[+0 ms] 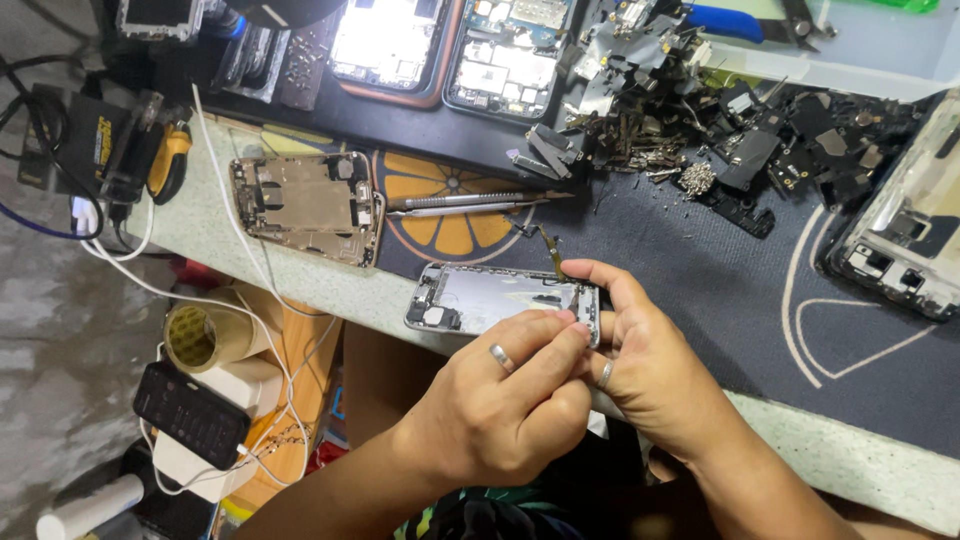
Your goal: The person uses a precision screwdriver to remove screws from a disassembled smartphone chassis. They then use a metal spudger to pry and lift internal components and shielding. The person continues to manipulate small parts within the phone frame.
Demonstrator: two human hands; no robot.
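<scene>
Two hands: both meet at the right end of an opened phone frame (pixel 500 298) at the near edge of the work mat (pixel 700 290).
Left hand (pixel 500 410): ringed; fingers curl in a pinch at the frame's right end; whether they hold a small tool or a part cannot be told, since the fingertips hide it.
Right hand (pixel 650 365): closed on the frame's right end, thumb reaching over the far edge, fingers under the near side; it steadies the frame.
Phone frame: thin metal shell lying flat, open side up, its left end free and resting near the counter's edge, small parts visible inside it.
Handling, judged: light and stiff, but thin enough to bend if twisted; bare metal looks slick.
Ribbon cable (pixel 548 250): a thin strip rises from the far edge of the frame near the right thumb; likely fragile and easy to tear.
Where to hold, judged: by the long side rails, not the inner parts or the cable.
Second frame (pixel 305 205): similar shell lying far left, well apart.
Tweezers (pixel 465 205): lie on the mat beyond the held frame, untouched.
Loose parts (pixel 700 130): heap of dark pieces and screws far right.
Tape roll (pixel 200 335): sits below the counter, near left.
</scene>
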